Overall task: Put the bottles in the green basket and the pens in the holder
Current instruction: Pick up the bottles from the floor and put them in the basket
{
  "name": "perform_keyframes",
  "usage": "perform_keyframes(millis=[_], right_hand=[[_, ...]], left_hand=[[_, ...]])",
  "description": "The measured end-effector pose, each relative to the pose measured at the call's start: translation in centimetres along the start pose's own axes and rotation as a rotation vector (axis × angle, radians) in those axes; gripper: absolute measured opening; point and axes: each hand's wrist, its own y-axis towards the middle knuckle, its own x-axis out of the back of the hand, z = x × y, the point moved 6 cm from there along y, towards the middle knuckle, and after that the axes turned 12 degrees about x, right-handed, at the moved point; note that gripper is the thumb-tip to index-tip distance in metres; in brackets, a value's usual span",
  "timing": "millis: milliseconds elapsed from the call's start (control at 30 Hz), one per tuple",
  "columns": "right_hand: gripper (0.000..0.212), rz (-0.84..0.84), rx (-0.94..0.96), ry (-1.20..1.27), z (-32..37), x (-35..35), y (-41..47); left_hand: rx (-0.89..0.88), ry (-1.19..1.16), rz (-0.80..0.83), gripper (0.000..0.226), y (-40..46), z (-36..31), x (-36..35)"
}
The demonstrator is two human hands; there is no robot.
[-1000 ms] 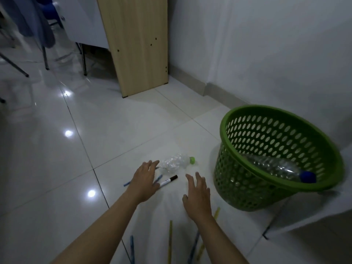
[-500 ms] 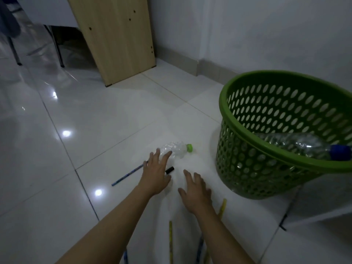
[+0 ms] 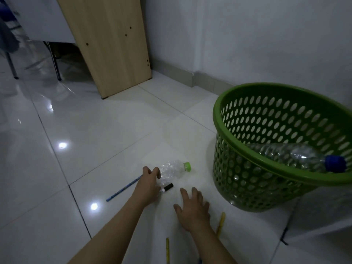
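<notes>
A small crumpled clear bottle [image 3: 174, 171] with a green cap lies on the white floor. My left hand [image 3: 149, 184] curls its fingers around the bottle's base end. A black-capped marker [image 3: 167, 187] lies just under that hand, and a blue pencil [image 3: 123, 188] lies to its left. My right hand [image 3: 192, 206] hovers flat with fingers spread, holding nothing. Two yellow pens [image 3: 221, 222] [image 3: 167, 248] lie near my right forearm. The green basket [image 3: 247, 180] stands at the right with a large clear blue-capped bottle [image 3: 297, 157] inside. No pen holder is visible.
A wooden panel [image 3: 110, 44] leans at the back by the white wall. Chair legs [image 3: 55, 67] stand at the far left. A dark line [image 3: 285, 233] runs along the floor right of the basket.
My left hand moved forward and closed its fingers on the small bottle's base. The right hand stayed low and open. The view shifted closer to the floor and basket.
</notes>
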Motion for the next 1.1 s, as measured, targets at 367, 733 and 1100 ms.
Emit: perform_keyframes(millis=[367, 733, 1100], right_hand=[[0.082, -0.549, -0.018, 1.056, 4.6, 3.8, 0.9], [0.018, -0.699, 0.204, 0.706, 11.0, 12.4, -2.0], [0.038, -1.113, 0.417, 0.606, 9.9, 26.1, -9.5]], left_hand=[[-0.123, -0.467, -0.168, 0.02, -4.1, -1.7, 1.9], [-0.158, -0.73, -0.264, 0.016, -8.3, -4.3, 8.4], [-0.391, -0.8, -0.256, 0.037, -11.5, -17.4, 16.5]])
